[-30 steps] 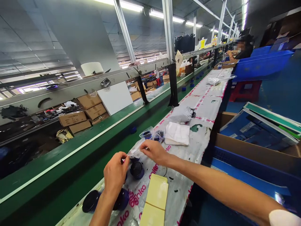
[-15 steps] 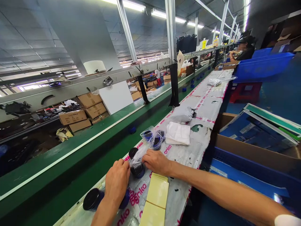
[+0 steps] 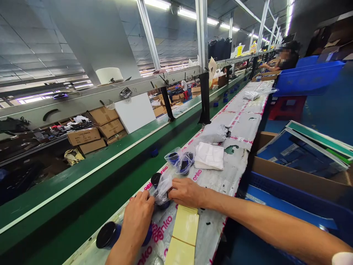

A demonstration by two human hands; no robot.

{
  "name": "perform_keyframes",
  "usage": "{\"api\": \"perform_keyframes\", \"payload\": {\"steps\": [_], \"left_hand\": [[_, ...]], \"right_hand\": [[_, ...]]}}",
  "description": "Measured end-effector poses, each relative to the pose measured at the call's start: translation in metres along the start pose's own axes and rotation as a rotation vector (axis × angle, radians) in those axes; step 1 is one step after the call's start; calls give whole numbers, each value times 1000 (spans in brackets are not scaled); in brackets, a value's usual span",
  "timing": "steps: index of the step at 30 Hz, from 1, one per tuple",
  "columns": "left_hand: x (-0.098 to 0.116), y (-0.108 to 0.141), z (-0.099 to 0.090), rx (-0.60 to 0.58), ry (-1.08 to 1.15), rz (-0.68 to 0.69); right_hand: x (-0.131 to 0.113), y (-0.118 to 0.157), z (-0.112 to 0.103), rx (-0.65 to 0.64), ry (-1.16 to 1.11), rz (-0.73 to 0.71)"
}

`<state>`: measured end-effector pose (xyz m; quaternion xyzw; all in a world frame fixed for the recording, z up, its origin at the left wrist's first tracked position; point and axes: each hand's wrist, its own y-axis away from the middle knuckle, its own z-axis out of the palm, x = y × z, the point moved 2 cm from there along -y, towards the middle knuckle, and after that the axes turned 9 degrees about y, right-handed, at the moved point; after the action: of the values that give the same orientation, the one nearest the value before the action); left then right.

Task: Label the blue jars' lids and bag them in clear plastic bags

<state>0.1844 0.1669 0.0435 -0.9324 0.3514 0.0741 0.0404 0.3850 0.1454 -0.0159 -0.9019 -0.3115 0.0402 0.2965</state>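
Observation:
Between my two hands a clear plastic bag (image 3: 163, 188) is stretched over a dark blue jar, which it partly hides. My left hand (image 3: 139, 211) pinches the bag's left side, fingers together. On the other side my right hand (image 3: 186, 192) has its fingers closed on the bag's right edge. A black-lidded jar (image 3: 156, 179) stands just behind the bag, and another jar (image 3: 107, 235) lies left of my left wrist. Farther up, more blue jars (image 3: 184, 164) are in clear bags beside folded white cloth (image 3: 209, 156). Yellow sheets (image 3: 185, 224) lie below my right hand.
A green conveyor (image 3: 110, 184) runs along the left of the covered bench (image 3: 234, 125). White bagged material (image 3: 213, 133) lies farther up. At right are a carton (image 3: 298, 176) of blue printed sheets and a blue bin (image 3: 309, 79). A person (image 3: 288, 59) sits far back.
Both hands have shifted slightly with the bag, which is now bunched higher and covers more of the jar. The distant person's arm has moved outward.

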Motion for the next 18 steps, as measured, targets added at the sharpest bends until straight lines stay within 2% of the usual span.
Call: {"api": "perform_keyframes", "payload": {"steps": [5,8,13,18], "left_hand": [[0,1,-1,-37,1,42],[1,0,-3,-56,-4,44],[4,-2,-4,-95,-6,51],[6,-8,-6,-149,-3,21]], "right_hand": [[-1,0,-1,34,77,-80],[-2,-2,-2,5,104,-81],[-6,0,-2,-122,97,-135],[-6,-3,8,-304,39,22]]}}
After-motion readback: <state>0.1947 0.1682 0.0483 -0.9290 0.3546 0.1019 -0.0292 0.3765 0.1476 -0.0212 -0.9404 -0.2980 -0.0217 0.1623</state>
